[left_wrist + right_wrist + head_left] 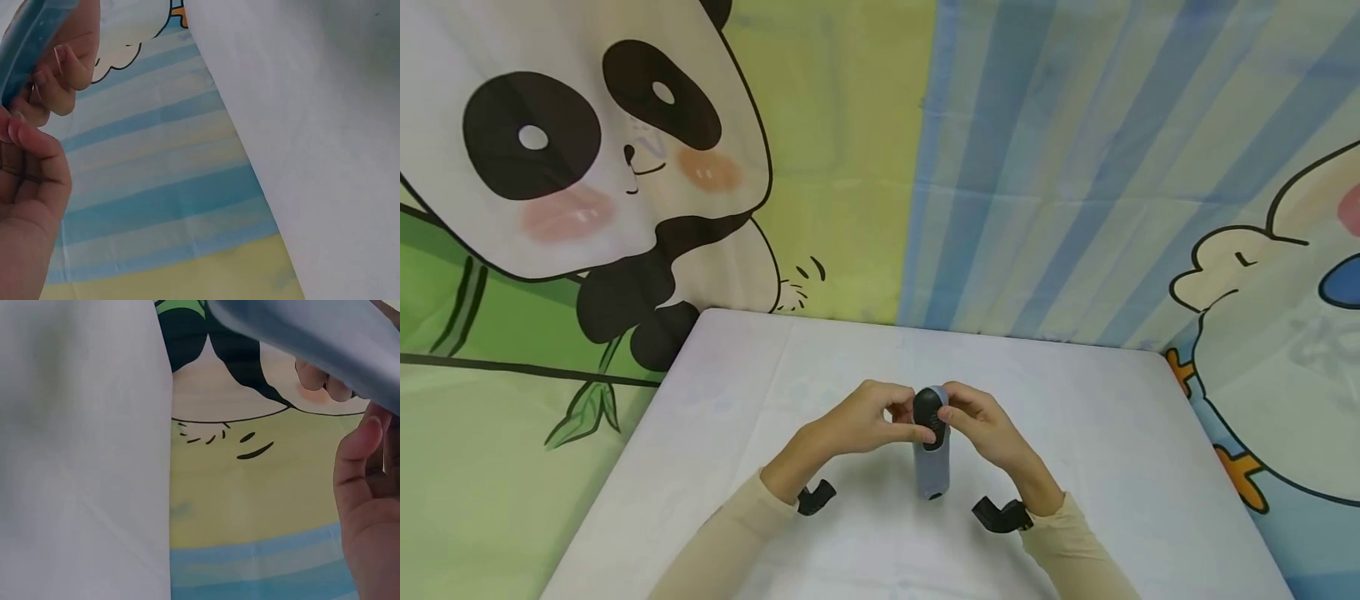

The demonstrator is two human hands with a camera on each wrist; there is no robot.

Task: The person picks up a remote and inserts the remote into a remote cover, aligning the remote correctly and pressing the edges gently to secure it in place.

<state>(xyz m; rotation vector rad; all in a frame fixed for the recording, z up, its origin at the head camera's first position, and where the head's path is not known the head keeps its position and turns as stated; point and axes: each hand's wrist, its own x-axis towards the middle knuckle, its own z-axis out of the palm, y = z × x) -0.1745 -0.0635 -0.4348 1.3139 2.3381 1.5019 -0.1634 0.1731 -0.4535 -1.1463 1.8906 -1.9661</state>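
Observation:
A slim blue-grey object (932, 473) with a black, ridged oval part (928, 417) at its upper end is held up between both hands over the table; its exact kind cannot be told. My left hand (874, 418) grips it from the left, the thumb lying across the black part. From the right, my right hand (981, 421) pinches the upper edge between thumb and fingers. The left wrist view shows the blue body (28, 47) at the upper left, fingertips close against it. Its smooth side (312, 340) crosses the top of the right wrist view.
The white-covered table (835, 358) ends at printed cloth walls, a panda (625, 158) at left and stripes behind. Black wrist mounts (1002, 515) stick out from both wrists above the tabletop.

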